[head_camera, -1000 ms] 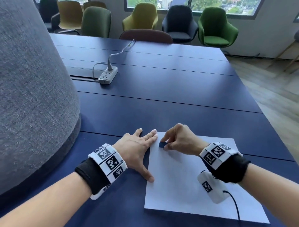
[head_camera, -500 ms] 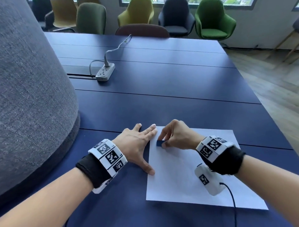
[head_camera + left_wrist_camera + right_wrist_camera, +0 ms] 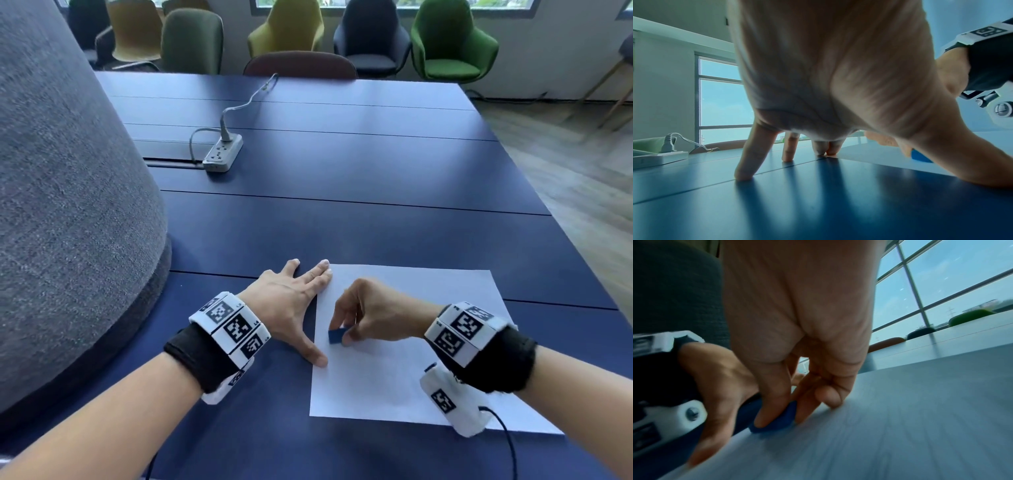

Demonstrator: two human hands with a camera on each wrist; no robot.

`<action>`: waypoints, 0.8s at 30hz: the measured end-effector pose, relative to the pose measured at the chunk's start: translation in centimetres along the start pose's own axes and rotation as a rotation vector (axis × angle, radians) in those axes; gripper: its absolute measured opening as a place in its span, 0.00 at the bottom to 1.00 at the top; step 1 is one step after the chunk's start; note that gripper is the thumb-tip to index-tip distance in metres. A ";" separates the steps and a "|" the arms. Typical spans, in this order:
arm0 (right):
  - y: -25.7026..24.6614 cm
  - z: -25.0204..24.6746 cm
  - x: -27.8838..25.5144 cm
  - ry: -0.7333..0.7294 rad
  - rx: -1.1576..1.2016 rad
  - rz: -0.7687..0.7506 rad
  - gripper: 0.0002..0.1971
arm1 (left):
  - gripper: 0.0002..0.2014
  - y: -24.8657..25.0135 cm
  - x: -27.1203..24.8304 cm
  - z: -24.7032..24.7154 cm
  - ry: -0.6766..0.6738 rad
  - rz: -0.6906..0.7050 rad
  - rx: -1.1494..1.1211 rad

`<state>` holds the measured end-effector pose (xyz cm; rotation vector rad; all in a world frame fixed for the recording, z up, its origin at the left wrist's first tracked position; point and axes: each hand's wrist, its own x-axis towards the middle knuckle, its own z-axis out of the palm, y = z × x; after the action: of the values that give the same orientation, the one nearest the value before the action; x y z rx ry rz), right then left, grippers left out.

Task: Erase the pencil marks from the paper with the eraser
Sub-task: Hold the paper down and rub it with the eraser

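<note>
1. From the head camera, a white paper (image 3: 411, 342) lay flat on the near part of a dark blue table (image 3: 342, 222). The right hand (image 3: 373, 311) pinched a small blue eraser (image 3: 335, 335) between thumb and curled fingers and pressed it onto the paper near the sheet's left edge. The left hand (image 3: 291, 308) lay spread, fingers straight, holding nothing: its thumb tip and its longer fingertips touched the paper's left edge, while the palm rested on the table. Pencil marks on the sheet were too faint to make out. Further back sat a white power strip (image 3: 222, 152), and a grey fabric-covered shape (image 3: 68, 205) rose at the left. Chairs (image 3: 448, 44) stood past the far end.

2. From the left wrist camera, the left hand (image 3: 828, 81) stood over the table (image 3: 818, 203) with straight fingers (image 3: 748, 154) planted on it and the thumb stretched out to the right. Behind the thumb, a corner of the eraser (image 3: 919, 156) showed on the pale paper (image 3: 869, 151). The power strip (image 3: 659, 158) lay at the far left.

3. From the right wrist camera, blurred, the right hand (image 3: 797, 321) gripped the eraser (image 3: 781, 418), thumb on one side and fingers on the other, with its lower edge against the paper (image 3: 879, 426). The left hand (image 3: 719, 378) lay just beside it, its thumb reaching the sheet's edge.
</note>
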<state>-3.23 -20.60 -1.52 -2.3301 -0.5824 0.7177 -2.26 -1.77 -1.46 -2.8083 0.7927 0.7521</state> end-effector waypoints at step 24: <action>-0.1 0.7 -1.3 0.022 0.011 -0.022 0.11 | 0.71 0.1 0.0 -0.2 -0.042 -0.010 -0.026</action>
<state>-4.70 -20.95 -1.45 -2.3148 -0.5919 0.6830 -2.25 -1.91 -1.34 -2.8072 0.7663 0.8230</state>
